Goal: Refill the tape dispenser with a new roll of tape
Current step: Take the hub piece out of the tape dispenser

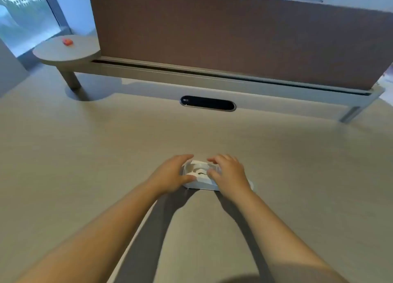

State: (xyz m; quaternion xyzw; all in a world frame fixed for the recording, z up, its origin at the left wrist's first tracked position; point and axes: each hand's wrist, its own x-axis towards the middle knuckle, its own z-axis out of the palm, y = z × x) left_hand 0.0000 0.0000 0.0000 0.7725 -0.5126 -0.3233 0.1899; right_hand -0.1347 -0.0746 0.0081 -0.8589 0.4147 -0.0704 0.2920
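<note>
Two bare forearms reach to a white tape dispenser [198, 176] on the beige desk [85, 155], left hand [170, 174] and right hand [228, 174] gripping its sides, before a brown partition [234, 38].

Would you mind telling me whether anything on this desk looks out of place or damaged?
Nothing stands out. The white plastic tape dispenser sits flat on the beige desk, left hand and right hand on either side. A small red object lies on the round side shelf, too blurred to identify.

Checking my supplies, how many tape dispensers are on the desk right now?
1. The dispenser sits on the desk between the left hand and right hand, both touching it. None elsewhere in view.
</note>
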